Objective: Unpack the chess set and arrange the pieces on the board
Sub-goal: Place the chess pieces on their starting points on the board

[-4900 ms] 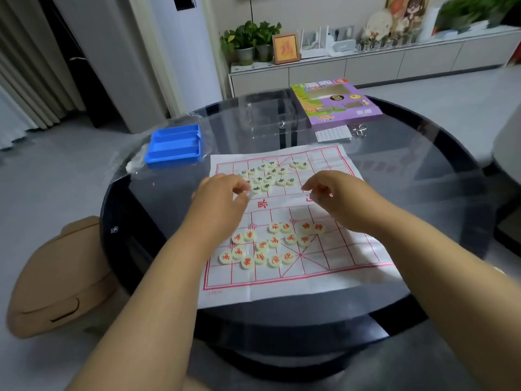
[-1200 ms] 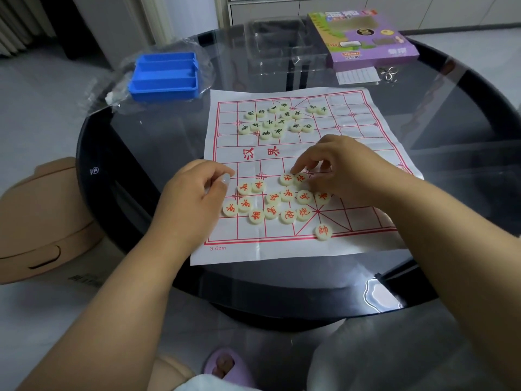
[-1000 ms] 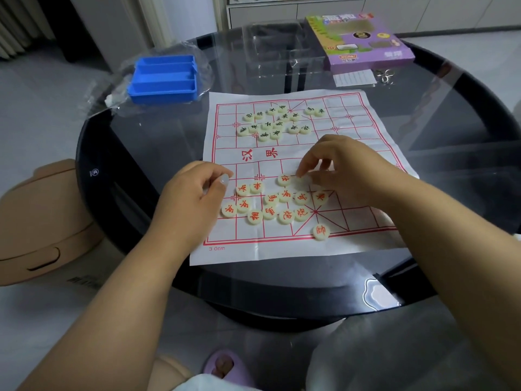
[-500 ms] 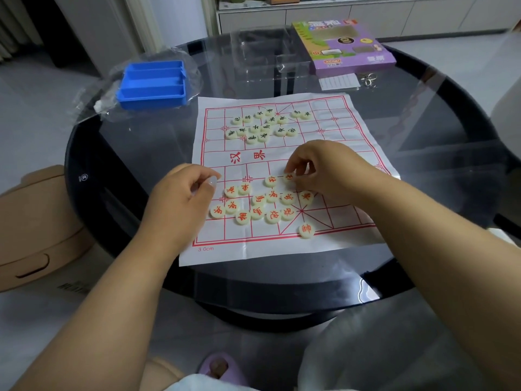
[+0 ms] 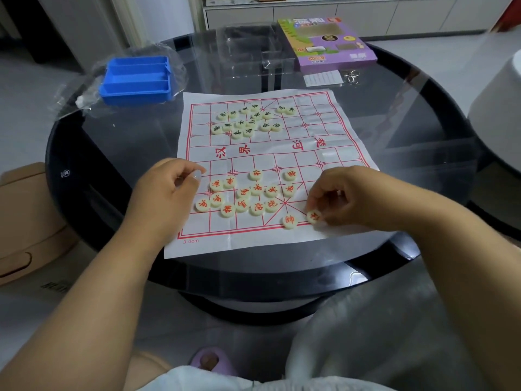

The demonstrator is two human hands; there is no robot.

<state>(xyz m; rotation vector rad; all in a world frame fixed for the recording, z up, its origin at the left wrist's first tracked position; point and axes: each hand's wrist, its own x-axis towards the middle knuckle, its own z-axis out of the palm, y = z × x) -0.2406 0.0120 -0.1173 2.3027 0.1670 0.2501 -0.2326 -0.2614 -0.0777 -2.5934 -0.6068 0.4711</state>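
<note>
A white paper chess board with red lines lies on the round glass table. Several cream discs with green characters cluster at its far side. Cream discs with red characters lie scattered on the near half. My right hand pinches a red-character disc on the board's bottom line, beside another placed red disc. My left hand rests at the board's left edge with fingers curled and thumb against forefinger; nothing shows in it.
A blue plastic tray sits on clear wrapping at the far left. A purple game box, a white slip and a clear plastic lid lie beyond the board. A cardboard box stands on the floor at left.
My right hand has carried a red disc from the middle of the near half down to the bottom line, right of the placed disc. The left hand stayed put.
</note>
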